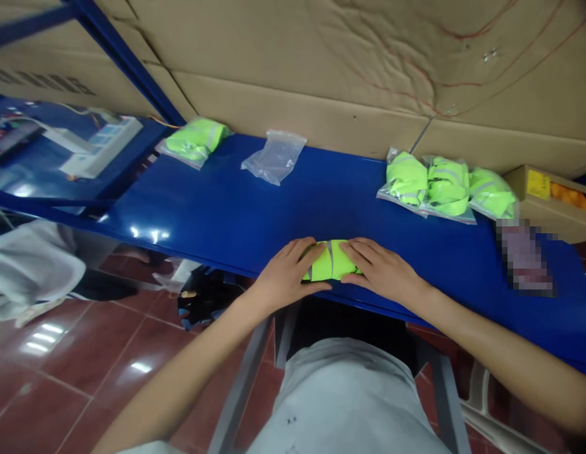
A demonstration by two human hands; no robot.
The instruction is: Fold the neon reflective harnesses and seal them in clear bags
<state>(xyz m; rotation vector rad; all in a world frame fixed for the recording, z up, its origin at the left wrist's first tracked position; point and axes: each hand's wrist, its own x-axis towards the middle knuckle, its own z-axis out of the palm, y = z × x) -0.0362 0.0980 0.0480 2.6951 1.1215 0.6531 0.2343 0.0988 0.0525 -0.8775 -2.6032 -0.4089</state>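
A folded neon-yellow fabric bundle [331, 260] with grey reflective strips lies at the front edge of the blue table. My left hand [293, 268] is closed around its left end, fingers on top and thumb along the near side. Its right end is gripped by my right hand [375, 268], with the fingers bent over the fabric and the thumb at the near edge. Both ends of the bundle are partly hidden under my fingers. Beyond it, toward the back, a clear plastic bag [276, 156] lies flat with nothing visible inside.
At the back right sit bagged neon-yellow bundles [447, 183], beside a cardboard box [557, 202]. Another bagged bundle [196, 140] is at the back left. A blurred-out flat object [527, 257] lies at right. A power strip [103, 146] rests on the neighbouring table; cardboard [293, 104] backs mine.
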